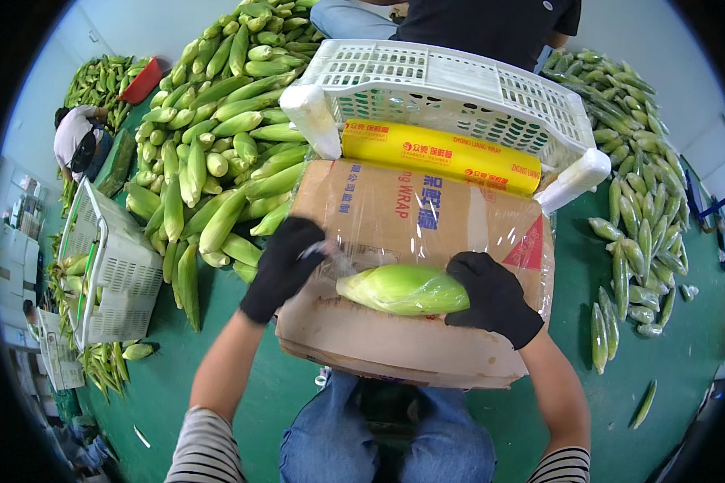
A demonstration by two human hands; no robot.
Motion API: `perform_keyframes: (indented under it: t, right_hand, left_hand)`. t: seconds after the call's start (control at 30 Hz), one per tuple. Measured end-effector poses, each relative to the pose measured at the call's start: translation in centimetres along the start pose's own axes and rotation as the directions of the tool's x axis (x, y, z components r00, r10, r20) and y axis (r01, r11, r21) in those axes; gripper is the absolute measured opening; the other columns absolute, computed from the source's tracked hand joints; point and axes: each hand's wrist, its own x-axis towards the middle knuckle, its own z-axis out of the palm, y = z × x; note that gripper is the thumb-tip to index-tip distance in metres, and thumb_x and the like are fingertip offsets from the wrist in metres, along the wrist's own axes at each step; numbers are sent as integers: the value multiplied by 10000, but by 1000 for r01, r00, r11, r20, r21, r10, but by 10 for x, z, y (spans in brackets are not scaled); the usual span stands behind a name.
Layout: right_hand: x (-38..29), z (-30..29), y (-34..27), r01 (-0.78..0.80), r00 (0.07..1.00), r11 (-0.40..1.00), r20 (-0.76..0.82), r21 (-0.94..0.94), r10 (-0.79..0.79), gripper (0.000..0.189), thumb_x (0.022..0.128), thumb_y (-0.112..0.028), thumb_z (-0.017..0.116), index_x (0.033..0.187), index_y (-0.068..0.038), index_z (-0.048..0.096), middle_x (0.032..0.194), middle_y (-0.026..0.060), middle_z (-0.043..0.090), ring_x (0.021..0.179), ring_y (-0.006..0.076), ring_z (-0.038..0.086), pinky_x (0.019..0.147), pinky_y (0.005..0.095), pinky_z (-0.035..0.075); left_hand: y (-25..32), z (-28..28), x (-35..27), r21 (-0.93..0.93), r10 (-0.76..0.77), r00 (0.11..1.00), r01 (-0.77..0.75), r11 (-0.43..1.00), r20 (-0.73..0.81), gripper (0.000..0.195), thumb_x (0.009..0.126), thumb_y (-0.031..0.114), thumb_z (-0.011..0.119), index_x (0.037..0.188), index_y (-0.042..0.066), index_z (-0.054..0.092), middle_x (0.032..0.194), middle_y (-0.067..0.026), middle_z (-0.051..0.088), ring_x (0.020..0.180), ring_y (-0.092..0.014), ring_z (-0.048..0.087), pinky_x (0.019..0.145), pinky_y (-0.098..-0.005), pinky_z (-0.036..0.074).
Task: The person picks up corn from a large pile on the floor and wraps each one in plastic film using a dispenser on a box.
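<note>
An ear of corn in green husk [399, 291] lies across the cardboard box [374, 338] in front of me, with clear film over at least its right part. My right hand [492, 299], in a black glove, grips its right end. My left hand [287, 265], also gloved in black, pinches a gathered strip of cling film [336, 256] just off the ear's pale stem end. Behind the ear, clear film stretches over the box top toward a yellow roll of cling film [441, 157]. That roll rests against a white plastic crate [435, 78] tipped on its side.
Unwrapped corn [235, 115] is heaped at left, film-wrapped ears [640, 199] at right on the green floor [580, 416]. A white basket [127, 271] stands at left. One person in black [483, 30] sits beyond the crate; another person [81, 142] bends near a red basin [139, 81].
</note>
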Motion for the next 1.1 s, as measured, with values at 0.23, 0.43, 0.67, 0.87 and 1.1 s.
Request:
perform_keyframes:
  t: [0.23,0.43,0.67,0.87,1.1]
  right_hand:
    - [-2,-11,-11,41,992,999,118,-21,-38,722,611,-437,770,1196,-92,525,1137,115,524,1068,293,533,878,402,463]
    - [13,-19,-17,9,920,985,384,174,-77,681,659,-585,693,1126,-101,581,1024,137,606,912,333,609,769,445,492]
    - [60,-17,-17,303,938,895,-62,-327,-340,733,640,-479,729,1231,-107,507,1115,91,547,1000,264,538,847,413,440]
    - [25,0,-37,192,909,977,359,91,-212,702,607,-452,756,1162,-79,542,1002,139,612,862,321,614,766,410,501]
    - [35,15,-21,249,953,958,-141,-144,-269,754,611,-410,777,1245,-115,496,1173,104,534,1110,280,498,927,407,408]
  left_hand:
    - [70,44,59,249,-44,665,-217,944,746,371,848,226,543,1187,76,514,773,-196,641,782,-362,643,630,-455,512]
    - [105,37,-65,194,95,913,-184,964,397,741,794,427,661,1375,60,386,1378,-348,300,1255,-504,343,1003,-547,332]
    - [40,46,32,177,-62,997,54,983,44,290,904,277,508,1098,68,562,910,-151,602,838,-328,600,691,-428,485]
    - [109,32,-55,270,20,920,-136,953,392,653,811,491,596,1252,20,496,1039,-225,592,906,-370,610,768,-460,487]
    - [14,43,23,454,128,989,-147,879,72,615,861,349,572,1316,-33,415,1321,-266,433,1162,-430,470,987,-500,366]
